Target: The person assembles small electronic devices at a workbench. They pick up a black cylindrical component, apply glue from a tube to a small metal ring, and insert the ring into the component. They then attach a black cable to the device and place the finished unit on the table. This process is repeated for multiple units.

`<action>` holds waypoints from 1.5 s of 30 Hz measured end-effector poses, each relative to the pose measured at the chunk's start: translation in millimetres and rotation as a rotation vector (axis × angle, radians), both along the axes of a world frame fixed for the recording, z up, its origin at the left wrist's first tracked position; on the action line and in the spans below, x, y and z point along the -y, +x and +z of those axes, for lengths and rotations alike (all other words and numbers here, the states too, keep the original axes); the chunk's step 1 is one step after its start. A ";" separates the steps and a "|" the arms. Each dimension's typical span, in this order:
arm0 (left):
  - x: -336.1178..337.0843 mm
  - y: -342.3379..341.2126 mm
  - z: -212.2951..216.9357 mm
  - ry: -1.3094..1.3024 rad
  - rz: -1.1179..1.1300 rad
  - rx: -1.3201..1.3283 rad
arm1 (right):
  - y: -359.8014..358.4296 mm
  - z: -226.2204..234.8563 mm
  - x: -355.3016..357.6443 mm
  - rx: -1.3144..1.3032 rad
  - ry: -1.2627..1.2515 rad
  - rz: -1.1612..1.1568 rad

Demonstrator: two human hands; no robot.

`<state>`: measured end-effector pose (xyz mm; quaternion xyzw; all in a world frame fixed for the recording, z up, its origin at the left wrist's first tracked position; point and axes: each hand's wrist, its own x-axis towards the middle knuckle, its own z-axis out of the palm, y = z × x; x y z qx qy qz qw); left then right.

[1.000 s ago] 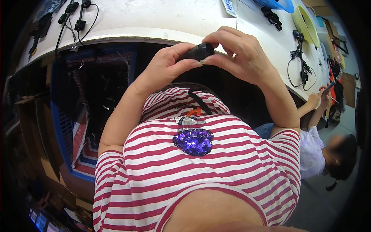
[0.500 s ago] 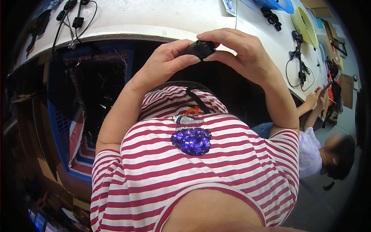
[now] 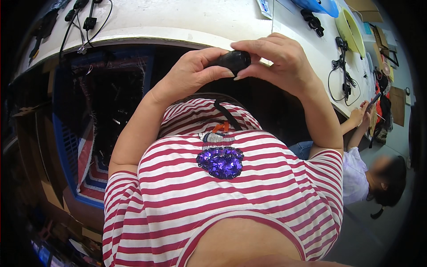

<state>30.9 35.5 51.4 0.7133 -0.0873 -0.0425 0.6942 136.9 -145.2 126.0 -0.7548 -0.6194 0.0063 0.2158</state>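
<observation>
A short, rounded black cylinder is held up just off the table's near edge. Its exact kind does not show. My left hand pinches its left end between thumb and fingers. The thumb and curled fingers of my right hand close around its right end from above and below. Both hands partly cover the cylinder, so its ends are hidden.
The white table bears black cables with small boxes, black rings and a yellow basin. Left below stands a blue crate of dark items. A co-worker holds a phone-like object at right.
The black cylinder's right end has swung slightly down and toward me. My right fingers have shifted on it and drawn in closer together. My left hand keeps its hold.
</observation>
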 end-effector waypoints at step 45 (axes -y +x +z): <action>9.5 1.8 -12.4 -0.103 0.066 0.089 | -3.0 4.8 0.1 -0.149 0.096 0.014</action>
